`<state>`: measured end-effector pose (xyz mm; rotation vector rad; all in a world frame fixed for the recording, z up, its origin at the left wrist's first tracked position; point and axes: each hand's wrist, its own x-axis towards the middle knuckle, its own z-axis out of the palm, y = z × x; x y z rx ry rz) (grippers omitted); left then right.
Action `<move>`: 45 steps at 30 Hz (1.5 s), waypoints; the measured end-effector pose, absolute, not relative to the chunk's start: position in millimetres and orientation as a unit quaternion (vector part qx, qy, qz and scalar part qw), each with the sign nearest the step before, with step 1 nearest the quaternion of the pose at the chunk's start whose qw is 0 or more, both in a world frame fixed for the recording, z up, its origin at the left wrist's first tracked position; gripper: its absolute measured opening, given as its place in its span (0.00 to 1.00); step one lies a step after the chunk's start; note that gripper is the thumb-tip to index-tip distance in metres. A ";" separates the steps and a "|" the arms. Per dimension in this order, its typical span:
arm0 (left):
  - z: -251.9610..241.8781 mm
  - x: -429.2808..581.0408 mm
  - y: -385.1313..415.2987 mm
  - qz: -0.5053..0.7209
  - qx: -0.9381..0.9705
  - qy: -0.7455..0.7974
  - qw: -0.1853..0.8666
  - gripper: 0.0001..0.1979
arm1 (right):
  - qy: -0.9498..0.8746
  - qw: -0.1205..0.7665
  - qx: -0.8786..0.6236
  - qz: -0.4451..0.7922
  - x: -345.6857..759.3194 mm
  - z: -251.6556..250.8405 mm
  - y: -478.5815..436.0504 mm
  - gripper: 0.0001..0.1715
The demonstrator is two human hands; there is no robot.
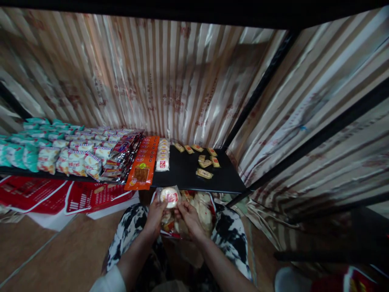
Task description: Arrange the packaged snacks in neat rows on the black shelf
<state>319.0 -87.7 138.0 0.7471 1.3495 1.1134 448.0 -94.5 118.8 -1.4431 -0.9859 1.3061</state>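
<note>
Noted round white plastic-wrapped snack (pixel 170 197) before flat black shelf (pixel 179 178); logged oblong yellow plastic-wrapped packets (pixel 204 174) on shelf's right end.

One camera, worn on the person's head, looked forward and down over patterned trouser legs (pixel 234 235) at the lower edge. It took in the left hand (pixel 156 210) and right hand (pixel 189 215) at close range, below centre, with a black shelf (pixel 182 177) just past them. Farther off, it faced striped sheeting (pixel 182 81), under a dark beam (pixel 146 11) spanning the top edge.
</note>
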 end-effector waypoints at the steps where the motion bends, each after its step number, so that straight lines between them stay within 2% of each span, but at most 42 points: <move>1: 136.5 315.5 -84.0 0.466 0.335 0.588 0.570 0.17 | -0.435 0.457 -0.605 0.486 451.1 118.5 -93.2 0.17; 5: 139.1 294.5 -66.8 0.405 0.468 0.603 0.504 0.13 | -0.592 0.437 -0.627 0.255 463.9 133.5 -81.2 0.18; 7: 144.1 284.2 -58.7 0.364 0.545 0.586 0.477 0.11 | -0.656 0.398 -0.602 0.218 466.5 144.2 -73.2 0.18; 10: 150.4 273.6 -46.7 0.329 0.606 0.548 0.473 0.11 | -0.702 0.337 -0.578 0.245 464.2 152.8 -61.0 0.20; 14: 151.9 266.8 -26.4 0.301 0.640 0.522 0.478 0.12 | -0.690 0.305 -0.578 0.310 456.4 148.3 -44.8 0.14; 19: 157.3 266.0 -0.2 0.338 0.595 0.600 0.414 0.24 | -0.608 0.369 -0.571 0.410 445.5 137.5 -18.6 0.13; 26: 161.8 279.4 16.1 0.420 0.525 0.630 0.389 0.28 | -0.540 0.429 -0.560 0.459 429.2 119.3 32.0 0.13; 30: 149.6 284.1 28.4 0.430 0.535 0.624 0.373 0.31 | -0.537 0.428 -0.585 0.431 423.4 109.8 54.4 0.13; 38: 129.6 291.0 57.8 0.387 0.577 0.658 0.291 0.25 | -0.576 0.347 -0.686 0.278 416.6 103.3 76.9 0.14; 41: 122.7 294.7 63.1 0.371 0.587 0.667 0.271 0.25 | -0.585 0.346 -0.701 0.217 413.6 100.6 79.1 0.14; 45: 116.3 299.0 65.8 0.353 0.600 0.673 0.251 0.25 | -0.595 0.332 -0.700 0.211 410.8 105.5 76.4 0.16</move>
